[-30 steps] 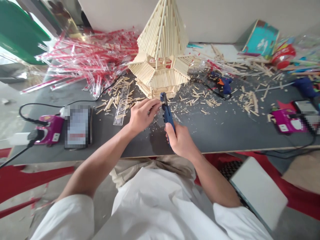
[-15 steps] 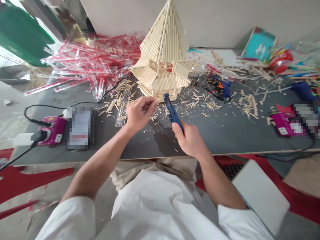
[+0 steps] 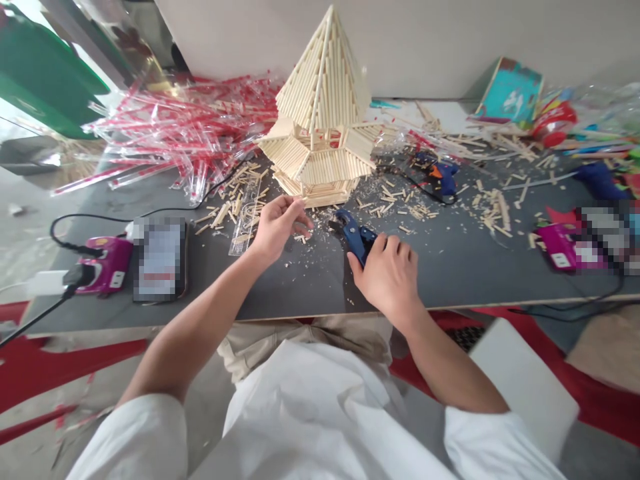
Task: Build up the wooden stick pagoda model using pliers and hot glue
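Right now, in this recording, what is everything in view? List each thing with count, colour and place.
stick tower model: one, pale wood, back centre of table
table: one, dark grey
cutters: one, blue, lying under right hand
cut stick bits: many, pale, scattered
clear ruler: one, left of left hand
wrappers: heap, clear and red, back left
glue gun: one, blue and orange, right of model
magenta devices: two, at left and right ends
left hand: raised, fingers curled near model base
right hand: on cutters' handles

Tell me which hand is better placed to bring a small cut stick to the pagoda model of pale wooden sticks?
Left. The left hand hovers beside the pagoda model; the right hand grips the blue cutters.
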The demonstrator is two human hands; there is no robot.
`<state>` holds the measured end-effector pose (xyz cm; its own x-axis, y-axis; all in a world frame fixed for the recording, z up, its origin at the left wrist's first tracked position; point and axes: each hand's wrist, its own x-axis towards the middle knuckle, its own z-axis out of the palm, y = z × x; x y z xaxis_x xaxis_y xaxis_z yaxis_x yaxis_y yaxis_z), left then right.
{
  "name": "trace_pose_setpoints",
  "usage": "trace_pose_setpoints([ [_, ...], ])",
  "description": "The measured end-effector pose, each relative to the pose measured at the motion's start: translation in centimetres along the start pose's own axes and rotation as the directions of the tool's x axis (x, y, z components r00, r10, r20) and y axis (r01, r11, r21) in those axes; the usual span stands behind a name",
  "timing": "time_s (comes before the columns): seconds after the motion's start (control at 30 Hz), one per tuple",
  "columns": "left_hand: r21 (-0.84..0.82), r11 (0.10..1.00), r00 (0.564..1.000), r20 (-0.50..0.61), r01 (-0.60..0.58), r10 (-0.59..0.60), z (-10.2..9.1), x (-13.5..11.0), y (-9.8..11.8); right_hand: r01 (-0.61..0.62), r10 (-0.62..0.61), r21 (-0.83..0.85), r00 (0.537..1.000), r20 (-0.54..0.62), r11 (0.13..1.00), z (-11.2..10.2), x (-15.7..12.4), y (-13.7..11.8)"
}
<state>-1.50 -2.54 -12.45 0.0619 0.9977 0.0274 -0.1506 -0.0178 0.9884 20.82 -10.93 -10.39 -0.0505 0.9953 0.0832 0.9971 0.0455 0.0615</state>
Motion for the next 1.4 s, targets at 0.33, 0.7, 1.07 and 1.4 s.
trace_pose_setpoints([
  [0.33, -0.119, 0.946, 0.936, 0.224, 0.303, -0.271, 0.0, -0.4, 0.8, 0.311, -0.394, 0.600, 0.919, 0.009, 0.737, -3.4, 6.1, -0.1],
  [0.7, 0.026, 0.995, 0.979, 0.177, 0.094, -0.097, 0.1, -0.5, 0.0, 0.103, -0.352, 0.967, 0.936, -0.014, 0.234, 1.0, 10.4, -2.5],
  [1.07, -0.051, 0.996, 0.988, 0.141, 0.075, -0.067, -0.3, -0.2, -0.1, 0.152, -0.252, 0.986, 0.959, -0.131, 0.068, 1.6, 10.0, -3.0],
  [1.4, -0.335, 0.899, 0.959, 0.105, 0.283, -0.263, -0.5, -0.1, 1.4, 0.168, -0.212, 0.984, 0.961, -0.177, -0.059, 3.3, 10.9, -2.9],
])
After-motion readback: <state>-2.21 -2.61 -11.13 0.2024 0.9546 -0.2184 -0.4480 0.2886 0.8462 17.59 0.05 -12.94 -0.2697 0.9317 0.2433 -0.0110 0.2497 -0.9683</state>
